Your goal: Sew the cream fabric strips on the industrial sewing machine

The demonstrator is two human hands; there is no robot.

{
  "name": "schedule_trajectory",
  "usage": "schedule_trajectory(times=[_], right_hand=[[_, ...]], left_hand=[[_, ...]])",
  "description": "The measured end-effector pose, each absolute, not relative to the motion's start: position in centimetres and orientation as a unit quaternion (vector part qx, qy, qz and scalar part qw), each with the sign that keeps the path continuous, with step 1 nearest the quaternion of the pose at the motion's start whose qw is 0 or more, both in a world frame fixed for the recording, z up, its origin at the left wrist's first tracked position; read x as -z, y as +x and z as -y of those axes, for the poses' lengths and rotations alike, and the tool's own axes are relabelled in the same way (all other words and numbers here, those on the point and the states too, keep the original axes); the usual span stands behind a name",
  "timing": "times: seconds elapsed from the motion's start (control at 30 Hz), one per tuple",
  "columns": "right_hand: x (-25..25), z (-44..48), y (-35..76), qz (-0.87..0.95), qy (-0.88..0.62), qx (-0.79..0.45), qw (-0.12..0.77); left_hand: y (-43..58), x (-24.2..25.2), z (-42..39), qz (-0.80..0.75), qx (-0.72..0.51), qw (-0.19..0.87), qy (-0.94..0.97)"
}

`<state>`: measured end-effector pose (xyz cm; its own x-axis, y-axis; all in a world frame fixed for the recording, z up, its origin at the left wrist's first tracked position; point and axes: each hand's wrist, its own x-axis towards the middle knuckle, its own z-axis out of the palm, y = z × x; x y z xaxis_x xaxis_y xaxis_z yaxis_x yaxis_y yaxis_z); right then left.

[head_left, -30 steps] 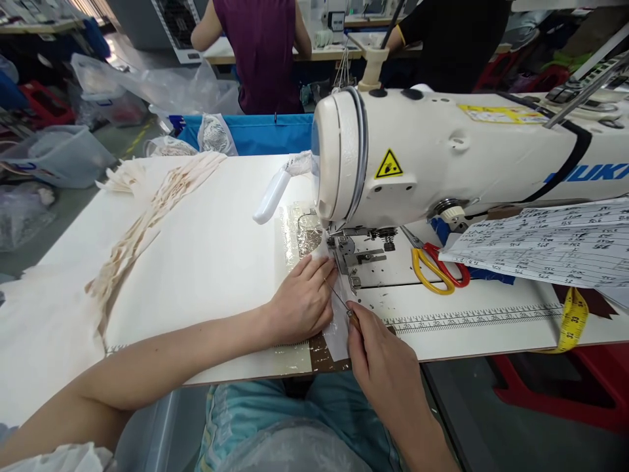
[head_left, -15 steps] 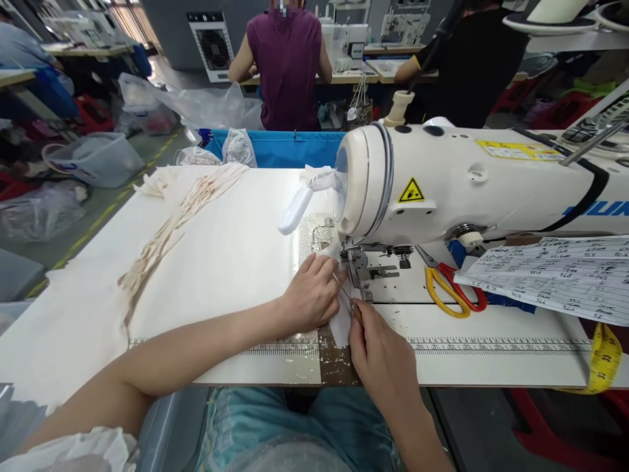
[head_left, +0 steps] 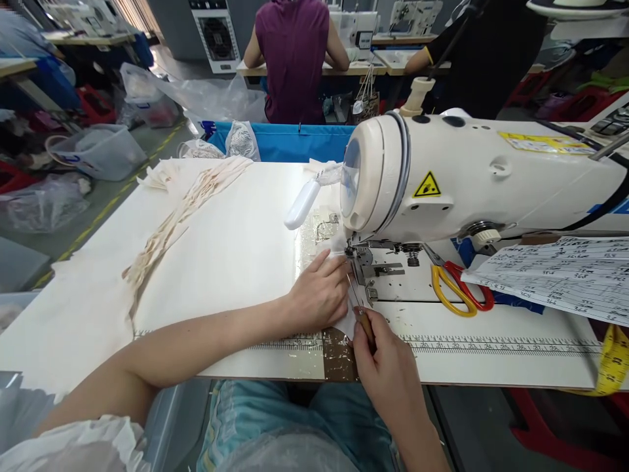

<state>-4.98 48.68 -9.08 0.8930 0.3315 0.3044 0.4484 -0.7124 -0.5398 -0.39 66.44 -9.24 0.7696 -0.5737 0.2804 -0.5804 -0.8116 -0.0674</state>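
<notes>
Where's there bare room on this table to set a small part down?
Widest: the white tabletop between the cream strips and the left hand. A narrow strip runs below the printed ruler, between the right hand and yellow tape. Crowded: under the sewing machine, and around the scissors and paper.

Compared with a second ago, our right hand (head_left: 388,360) shows more of the wooden handle of its pointed tool (head_left: 365,328), and the needle now stands steeper, between 11 and 12 o'clock. Its tip no longer crosses the fingers of our left hand (head_left: 322,292) but sits just off them, toward 3 o'clock. Those fingers lie flatter than half a second ago. We see the near end of the white cloth (head_left: 348,324) drawn up toward 12 o'clock, baring more of the brown strip (head_left: 339,357) at its 6 o'clock side.
</notes>
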Motion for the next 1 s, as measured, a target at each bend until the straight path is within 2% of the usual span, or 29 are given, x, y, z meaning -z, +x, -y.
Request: schedule_trajectory(times=[0.47,1.0], right_hand=[[9.9,-43.1,-6.8,0.091,-0.935,0.054,0.339],[10.3,-42.6,-6.9,0.048,-0.935,0.044,0.347]], left_hand=[[-1.0,9.3,-66.0,0.305,-0.110,0.014,0.946],[-1.6,8.9,-65.7,0.309,-0.110,0.027,0.944]])
